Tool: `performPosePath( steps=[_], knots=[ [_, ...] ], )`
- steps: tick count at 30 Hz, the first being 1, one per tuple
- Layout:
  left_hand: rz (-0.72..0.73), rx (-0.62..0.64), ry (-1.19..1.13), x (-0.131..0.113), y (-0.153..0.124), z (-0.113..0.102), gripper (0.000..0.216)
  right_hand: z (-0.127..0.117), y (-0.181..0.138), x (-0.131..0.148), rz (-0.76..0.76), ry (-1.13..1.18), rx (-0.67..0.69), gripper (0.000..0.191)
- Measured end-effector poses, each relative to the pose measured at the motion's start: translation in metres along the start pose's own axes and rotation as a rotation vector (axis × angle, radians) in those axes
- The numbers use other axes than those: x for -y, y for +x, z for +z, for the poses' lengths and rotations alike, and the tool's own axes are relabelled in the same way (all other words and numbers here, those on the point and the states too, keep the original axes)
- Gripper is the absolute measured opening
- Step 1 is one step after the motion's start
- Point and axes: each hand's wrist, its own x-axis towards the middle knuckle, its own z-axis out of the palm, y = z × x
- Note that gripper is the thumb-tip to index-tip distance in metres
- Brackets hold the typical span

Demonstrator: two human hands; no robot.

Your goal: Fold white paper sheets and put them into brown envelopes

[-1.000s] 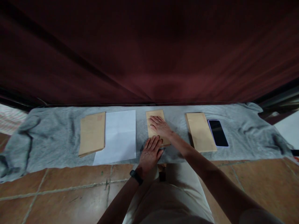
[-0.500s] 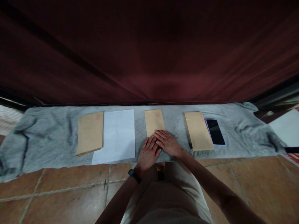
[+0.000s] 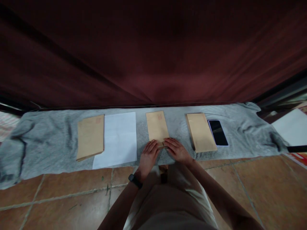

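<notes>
A brown paper envelope (image 3: 157, 125) with a red printed mark near its far end lies on the grey cloth in front of me. My left hand (image 3: 149, 156) grips the left corner of its near end, fingers together over the edge. At the right corner, my right hand (image 3: 177, 150) holds the same end, its fingers bent on the paper. A short strip of the folded near edge shows between the two hands. Both thumbs are mostly hidden.
On the left, a stack of brown envelopes (image 3: 90, 137) overlaps white paper (image 3: 121, 139). To the right, another envelope stack (image 3: 201, 132) lies beside a phone (image 3: 218, 132). Grey cloth (image 3: 51, 137) covers the long surface, backed by a dark red curtain (image 3: 153, 64).
My hands were together, flat over the envelope's near end. They have moved apart to its two near corners, uncovering the folded edge between them. The view has shifted slightly.
</notes>
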Motion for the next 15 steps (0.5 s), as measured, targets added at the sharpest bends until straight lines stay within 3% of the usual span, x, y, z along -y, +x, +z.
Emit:
performPosePath(
  steps=[15],
  knots=[
    [-0.085,-0.093,0.0,-0.0028,-0.0012,0.0037,0.026,0.0068,0.0061,0.0018,0.105,0.021,-0.117,0.024]
  ],
)
